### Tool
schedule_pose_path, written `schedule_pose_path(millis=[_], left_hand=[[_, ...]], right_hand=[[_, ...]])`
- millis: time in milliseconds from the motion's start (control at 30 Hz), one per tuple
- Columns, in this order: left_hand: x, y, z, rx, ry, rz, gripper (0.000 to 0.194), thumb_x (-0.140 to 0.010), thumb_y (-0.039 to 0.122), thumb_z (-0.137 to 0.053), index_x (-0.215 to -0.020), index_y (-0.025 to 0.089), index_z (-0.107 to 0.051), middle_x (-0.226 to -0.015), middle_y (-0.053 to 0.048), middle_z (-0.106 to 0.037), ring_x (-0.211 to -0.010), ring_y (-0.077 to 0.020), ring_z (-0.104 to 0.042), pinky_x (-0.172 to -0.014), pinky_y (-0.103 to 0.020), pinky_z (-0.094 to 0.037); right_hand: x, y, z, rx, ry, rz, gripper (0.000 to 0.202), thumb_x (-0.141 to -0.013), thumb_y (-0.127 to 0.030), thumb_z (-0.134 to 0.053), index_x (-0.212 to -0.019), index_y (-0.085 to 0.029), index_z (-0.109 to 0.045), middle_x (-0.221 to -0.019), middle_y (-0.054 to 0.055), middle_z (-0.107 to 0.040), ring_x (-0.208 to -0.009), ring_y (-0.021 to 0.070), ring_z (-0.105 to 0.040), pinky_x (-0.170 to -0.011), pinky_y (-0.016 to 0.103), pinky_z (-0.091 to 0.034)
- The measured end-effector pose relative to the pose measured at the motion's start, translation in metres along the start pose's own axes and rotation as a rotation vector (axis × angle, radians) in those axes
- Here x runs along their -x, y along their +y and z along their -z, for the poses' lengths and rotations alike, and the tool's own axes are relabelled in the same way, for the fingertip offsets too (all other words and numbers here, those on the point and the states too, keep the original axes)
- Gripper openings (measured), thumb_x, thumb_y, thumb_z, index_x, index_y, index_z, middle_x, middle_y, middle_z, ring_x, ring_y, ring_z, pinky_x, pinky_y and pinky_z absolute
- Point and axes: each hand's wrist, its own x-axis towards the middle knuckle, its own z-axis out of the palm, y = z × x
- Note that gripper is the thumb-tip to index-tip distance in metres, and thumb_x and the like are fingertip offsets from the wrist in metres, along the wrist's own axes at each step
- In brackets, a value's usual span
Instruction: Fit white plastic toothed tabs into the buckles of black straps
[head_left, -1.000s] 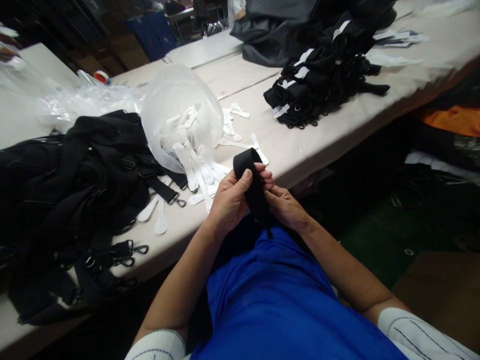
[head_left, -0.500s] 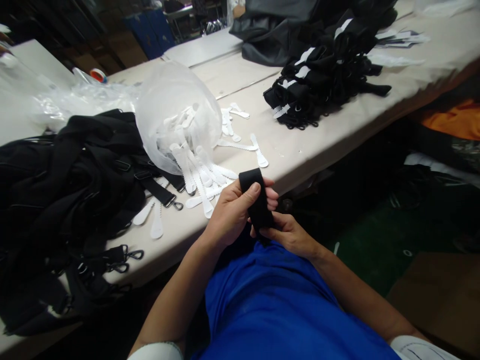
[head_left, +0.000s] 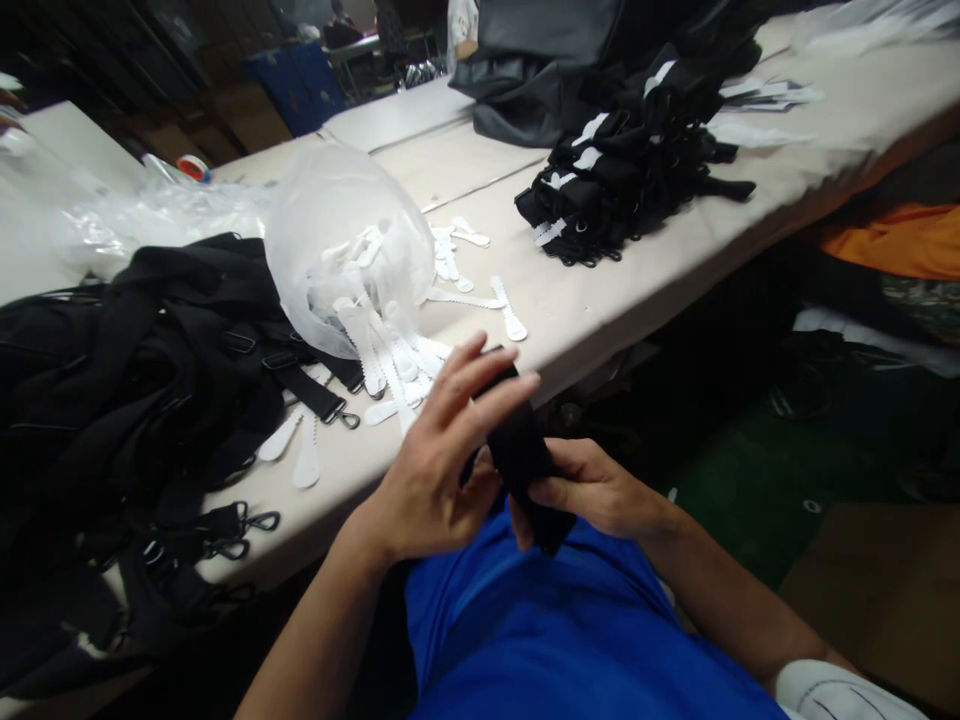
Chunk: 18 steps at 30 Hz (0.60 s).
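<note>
A folded black strap (head_left: 517, 445) is held up over my lap, at the front edge of the table. My right hand (head_left: 596, 485) grips its lower part, with the thumb on top. Across its upper end reach the long fingers of my left hand (head_left: 442, 450), and the thumb lies by the strap's left side. Just beyond, white toothed plastic ties (head_left: 386, 355) spill out of a translucent plastic bag (head_left: 341, 200). A metal snap hook (head_left: 345, 418) ends a black strap lying to the left.
A large heap of black straps (head_left: 150, 350) covers the table's left side. Bundled straps with white ties (head_left: 600, 180) lie at the back right, beside black sheet material (head_left: 540, 60). A cardboard box (head_left: 877, 590) stands on the floor at right.
My left hand has shifted from clasping the strap with its thumb in front to laying its fingers over the upper end. The strap has dropped slightly; my right hand keeps its grip.
</note>
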Motion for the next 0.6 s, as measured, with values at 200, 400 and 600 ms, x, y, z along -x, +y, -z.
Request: schedule_pose_path(millis=[200,400,600], left_hand=[[0.021,0.003,0.003,0.075,-0.473,0.079,0.074,-0.076,-0.001,-0.047,-0.144,0.026,-0.040,-0.135,-0.008,-0.057,-0.135,-0.0239,-0.046,-0.124,-0.057,-0.001],[0.039,-0.010,-0.016,0.135,-0.491,0.148,0.051,-0.088,0.008,-0.048,-0.137,0.022,-0.044,-0.116,-0.007,-0.069,-0.111,-0.0209,-0.064,-0.121,-0.053,-0.028],[0.048,-0.036,-0.033,-0.114,-0.023,-0.005,0.048,-0.088,0.000,-0.040,-0.129,0.022,-0.054,-0.117,-0.008,-0.071,-0.114,-0.0206,-0.065,-0.119,-0.046,-0.036]], right_hand=[[-0.001,0.021,-0.005,-0.166,-0.070,-0.152,0.036,-0.089,-0.042,-0.067,-0.095,-0.007,-0.062,-0.081,0.011,-0.071,-0.065,0.0166,-0.072,-0.062,0.024,-0.058],[0.005,0.048,-0.010,-0.340,-0.009,-0.156,0.045,-0.082,-0.047,-0.074,-0.102,-0.009,-0.061,-0.074,0.010,-0.071,-0.054,0.0170,-0.069,-0.052,0.023,-0.054],[0.008,0.057,-0.010,-0.097,0.140,-0.074,0.048,-0.073,-0.049,-0.080,-0.096,-0.010,-0.063,-0.076,0.010,-0.072,-0.065,0.0161,-0.067,-0.064,0.024,-0.051]])
